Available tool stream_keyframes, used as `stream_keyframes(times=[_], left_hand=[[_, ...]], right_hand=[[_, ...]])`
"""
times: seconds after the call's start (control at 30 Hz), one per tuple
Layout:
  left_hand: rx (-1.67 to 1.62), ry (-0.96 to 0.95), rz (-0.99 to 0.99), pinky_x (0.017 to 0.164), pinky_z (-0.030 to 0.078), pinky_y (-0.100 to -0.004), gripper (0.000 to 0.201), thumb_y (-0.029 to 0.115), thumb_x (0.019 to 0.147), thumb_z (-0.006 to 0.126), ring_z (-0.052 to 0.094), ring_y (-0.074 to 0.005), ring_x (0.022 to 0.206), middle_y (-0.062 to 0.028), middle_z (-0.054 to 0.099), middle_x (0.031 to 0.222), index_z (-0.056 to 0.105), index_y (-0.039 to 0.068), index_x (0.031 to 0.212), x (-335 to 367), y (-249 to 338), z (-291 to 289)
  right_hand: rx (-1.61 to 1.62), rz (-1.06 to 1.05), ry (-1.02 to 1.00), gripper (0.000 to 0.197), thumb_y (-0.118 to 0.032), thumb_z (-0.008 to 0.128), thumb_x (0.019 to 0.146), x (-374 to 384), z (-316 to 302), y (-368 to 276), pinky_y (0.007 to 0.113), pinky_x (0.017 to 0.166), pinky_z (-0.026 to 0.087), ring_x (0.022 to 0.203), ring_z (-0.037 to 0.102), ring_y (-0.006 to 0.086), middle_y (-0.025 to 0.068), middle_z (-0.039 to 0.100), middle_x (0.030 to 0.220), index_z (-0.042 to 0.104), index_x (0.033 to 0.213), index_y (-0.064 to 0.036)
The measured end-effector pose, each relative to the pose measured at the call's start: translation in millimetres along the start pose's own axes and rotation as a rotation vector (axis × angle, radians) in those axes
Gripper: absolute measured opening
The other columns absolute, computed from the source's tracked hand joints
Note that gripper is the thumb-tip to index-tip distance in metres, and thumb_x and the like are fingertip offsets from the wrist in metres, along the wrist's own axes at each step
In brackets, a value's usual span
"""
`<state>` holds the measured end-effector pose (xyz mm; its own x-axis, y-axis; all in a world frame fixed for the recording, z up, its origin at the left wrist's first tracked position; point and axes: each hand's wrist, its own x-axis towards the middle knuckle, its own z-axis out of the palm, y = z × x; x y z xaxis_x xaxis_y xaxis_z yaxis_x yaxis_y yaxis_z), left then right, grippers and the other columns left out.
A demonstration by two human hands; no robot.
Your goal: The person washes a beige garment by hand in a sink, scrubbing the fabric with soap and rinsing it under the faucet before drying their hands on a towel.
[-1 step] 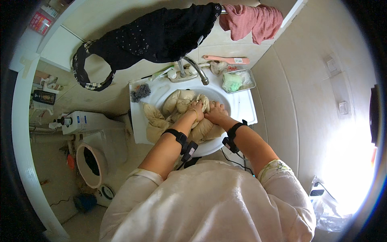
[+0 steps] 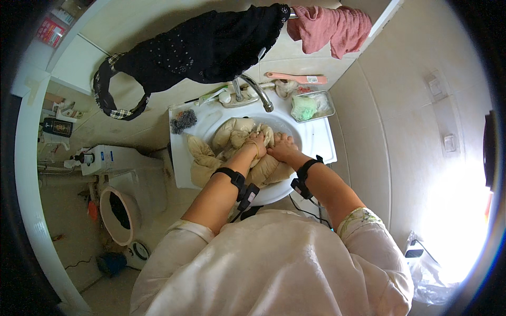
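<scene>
As you lean over the sink in the head view, your left hand [image 2: 257,145] presses into the beige padded cloth [image 2: 234,139] with its fingers bent, though whether they have a grasp on it is hidden among the folds; your right hand [image 2: 283,149] sits just beside it, its fingers curved down onto the same cloth, and whether it grips or merely pushes, I cannot tell either; the cloth lies bunched in the basin [image 2: 270,197], its left part heaped over the rim onto the white counter [image 2: 322,143]; the curved tap [image 2: 256,89] stands beyond your hands, with no stream of water to be made out; a grey scrubber [image 2: 184,121] lies on the left, a metal tray [image 2: 322,115] with a pale green lump [image 2: 303,107] on the right; set against the picture just before, almost nothing has changed beyond a very slight shift of the whole view; for your work, that suggests a steady press, with the cloth neither turned nor lifted between the two.
</scene>
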<state>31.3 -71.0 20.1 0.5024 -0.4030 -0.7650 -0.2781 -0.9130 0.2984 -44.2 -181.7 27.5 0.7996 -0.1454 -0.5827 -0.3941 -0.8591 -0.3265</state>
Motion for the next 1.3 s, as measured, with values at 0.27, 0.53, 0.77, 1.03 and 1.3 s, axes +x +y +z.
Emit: stream_keyframes(times=[0.27, 0.53, 0.77, 1.03, 1.3], left_hand=[[0.409, -0.187, 0.090, 0.096, 0.037, -0.0400, 0.064, 0.011, 0.080, 0.049, 0.034, -0.0313, 0.124, -0.0126, 0.022, 0.142, 0.022, 0.010, 0.138, 62, -15, 1], [0.224, -0.346, 0.032, 0.083, 0.044, -0.0404, 0.041, 0.012, 0.079, 0.051, 0.054, -0.0318, 0.103, -0.0174, 0.053, 0.119, 0.051, 0.003, 0.119, 92, -25, -5], [0.050, -0.220, 0.005, 0.080, 0.045, -0.0398, 0.042, 0.030, 0.081, 0.051, 0.055, -0.0306, 0.096, -0.0153, 0.056, 0.113, 0.054, 0.004, 0.115, 102, -44, 0], [-1.435, 0.037, -0.202, 0.079, 0.045, -0.0395, 0.052, 0.049, 0.083, 0.050, 0.055, -0.0296, 0.091, -0.0121, 0.057, 0.111, 0.054, 0.007, 0.113, 46, -52, -5], [-1.863, 0.040, 0.048, 0.078, 0.046, -0.0380, 0.034, 0.029, 0.090, 0.039, 0.054, -0.0235, 0.093, -0.0100, 0.057, 0.104, 0.053, 0.006, 0.110, 16, -72, 38]], right_hand=[[0.088, 0.001, -0.175, 0.081, -0.057, 0.047, 0.076, 54, 15, 13, 0.043, 0.105, 0.019, 0.126, 0.021, 0.0411, 0.0226, 0.025, 0.136, 0.022, 0.137, -0.0108], [0.724, -0.162, -0.248, 0.063, -0.050, 0.048, 0.079, 49, -12, 13, 0.036, 0.097, 0.032, 0.118, 0.037, 0.0309, 0.0188, 0.037, 0.131, 0.042, 0.126, -0.0082], [0.323, -0.195, -0.221, 0.035, -0.028, 0.051, 0.085, 41, -63, -19, 0.029, 0.087, 0.041, 0.099, 0.054, 0.0202, 0.0108, 0.061, 0.103, 0.055, 0.110, -0.0032], [1.052, -0.030, -0.131, 0.031, -0.022, 0.054, 0.081, 5, -26, -34, 0.040, 0.077, 0.046, 0.086, 0.055, 0.0349, 0.0210, 0.056, 0.100, 0.056, 0.107, -0.0078], [0.475, -0.304, 0.424, 0.024, -0.020, 0.050, 0.079, -14, -3, -66, 0.046, 0.080, 0.038, 0.098, 0.044, 0.0407, 0.0222, 0.049, 0.098, 0.055, 0.095, -0.0019]])
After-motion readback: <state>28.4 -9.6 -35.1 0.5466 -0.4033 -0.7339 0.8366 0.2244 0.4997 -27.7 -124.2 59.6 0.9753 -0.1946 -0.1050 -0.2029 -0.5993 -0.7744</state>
